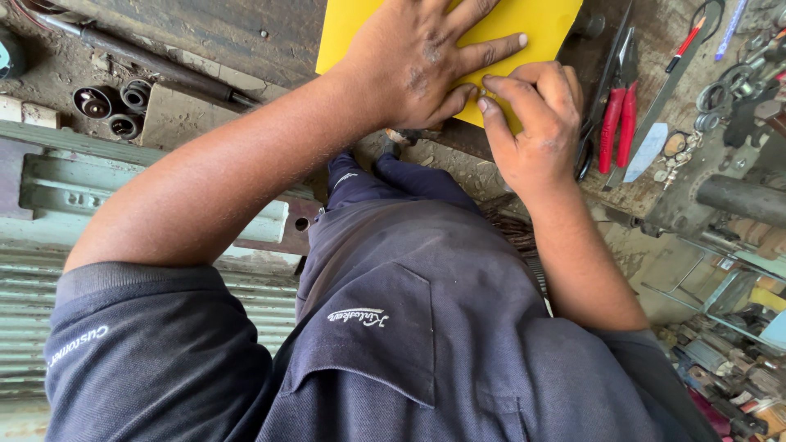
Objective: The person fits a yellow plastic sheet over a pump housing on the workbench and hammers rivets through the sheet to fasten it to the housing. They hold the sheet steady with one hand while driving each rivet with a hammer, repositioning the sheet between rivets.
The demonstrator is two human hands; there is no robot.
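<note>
1. Pressing flat: left hand (422, 61), fingers spread, on yellow sheet (536, 24), far centre of bench (246, 33).
2. Right hand (536, 123) pinches sheet's near edge.
3. Red pliers (618, 115) just right.

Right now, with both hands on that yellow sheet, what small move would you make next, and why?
Probably keep the left hand pressed flat on the yellow sheet while the right hand works its pinch along the near edge: the fingertips meet right at that edge, and the flat palm seems to be steadying the sheet.
</note>
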